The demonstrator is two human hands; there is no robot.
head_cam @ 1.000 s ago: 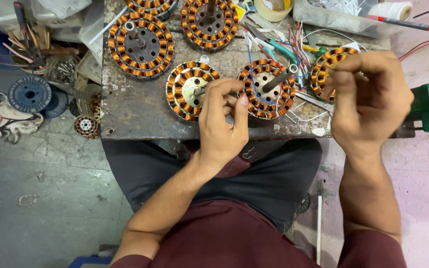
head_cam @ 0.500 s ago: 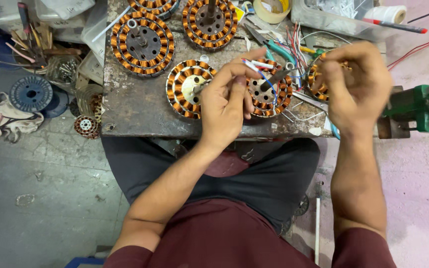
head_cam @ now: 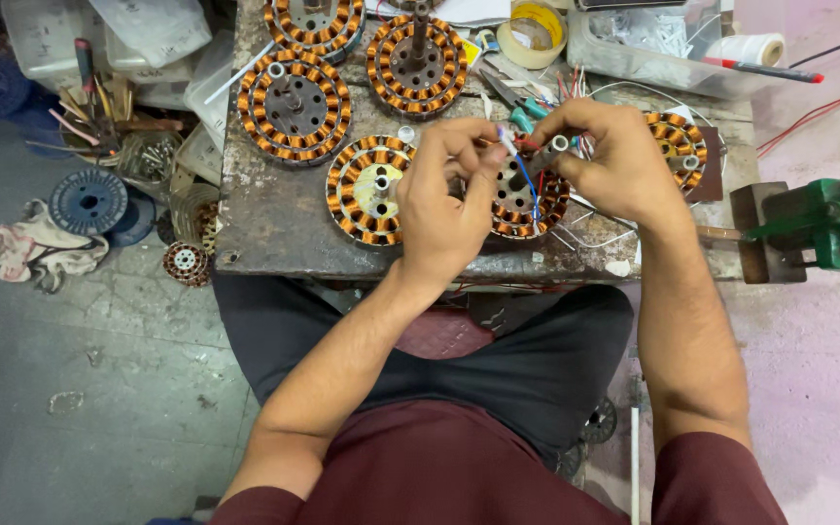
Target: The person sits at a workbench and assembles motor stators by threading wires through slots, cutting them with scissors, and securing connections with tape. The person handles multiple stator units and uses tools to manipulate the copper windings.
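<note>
Workshop floor of grey concrete; a small, worn tabletop [head_cam: 274,214] sits over the seated person's lap, scarred and stained. Copper-wound stators crowd it, laid flat so the windings face up: one at 10 o'clock [head_cam: 294,105], one at 12 o'clock [head_cam: 417,63], another partly cut off by the top edge [head_cam: 311,24], one near the middle [head_cam: 369,190], and one at 3 o'clock [head_cam: 678,146] mostly behind the wrist.

Left hand [head_cam: 444,209] and right hand [head_cam: 610,160] meet above a further stator [head_cam: 527,199] just right of centre. Both are pinched, not spread. The left thumb and forefinger nip the end of a thin blue wire [head_cam: 529,185], which drops to the stator below. The right fingers close on a bundle of red and other leads with a small pale sleeve [head_cam: 559,144] at the tip. Held near the ends, likely for control of fine wire; whether the two ends touch, cannot tell.

Green-handled pliers [head_cam: 517,105] lie at 12 o'clock from the hands, within easy reach. A tape roll [head_cam: 532,34] and a clear plastic tray [head_cam: 653,44] sit at 1 o'clock. A green vise-like fixture [head_cam: 828,228] stands at 3 o'clock, off the tabletop's edge.

On the floor at 9 o'clock: a blue spool [head_cam: 89,202], a rag [head_cam: 36,248], a small wound core [head_cam: 185,262], and tubs of hand tools [head_cam: 99,117].
</note>
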